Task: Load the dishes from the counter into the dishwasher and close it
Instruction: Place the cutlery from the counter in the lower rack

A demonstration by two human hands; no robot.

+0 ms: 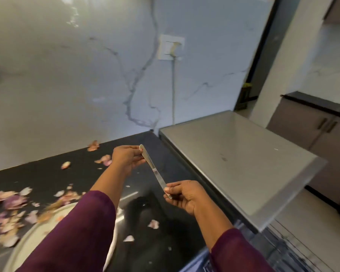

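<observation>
Onion peels litter the black surface at nine o'clock, beside a round steel plate under the left sleeve. The left hand pinches one end of a slim silver knife (shiny, plain), held above the surface; the right hand pinches the other end. A grey dishwasher top sits at three o'clock.

A black counter carries scattered onion skins, thickest toward its left edge with a few by the back edge, and a round steel plate at its front-left corner.
</observation>
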